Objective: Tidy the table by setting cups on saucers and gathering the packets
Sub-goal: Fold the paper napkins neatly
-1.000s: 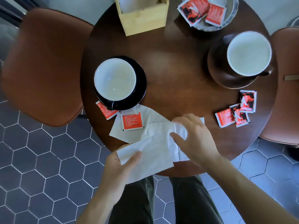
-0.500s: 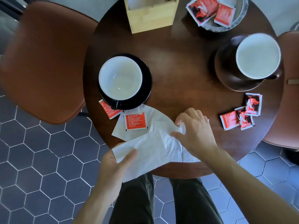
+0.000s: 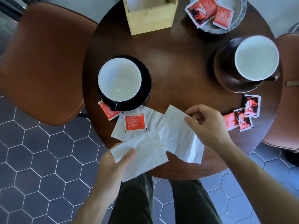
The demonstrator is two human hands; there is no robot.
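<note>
A white-lined cup [image 3: 119, 80] sits on a black saucer [image 3: 146, 88] at the table's left; a second cup [image 3: 257, 57] sits on a dark saucer [image 3: 223, 73] at the right. My left hand [image 3: 113, 165] grips a white napkin [image 3: 144, 156] at the near edge. My right hand [image 3: 208, 125] pinches the top edge of another napkin [image 3: 174, 133], lifting it. A red packet [image 3: 134, 122] lies on a third napkin [image 3: 153, 117], another red packet [image 3: 108, 111] pokes from under the black saucer, and three packets [image 3: 242, 116] lie at the right.
A wooden box [image 3: 150, 18] stands at the table's far side. A grey dish [image 3: 237, 18] beside it holds more red packets [image 3: 208, 11]. Brown chairs stand left [image 3: 43, 62] and right [image 3: 289, 94] of the round dark table [image 3: 181, 59]. My legs are below the near edge.
My right hand has lifted and unfolded its napkin up and to the right. The left hand keeps its napkin in about the same place.
</note>
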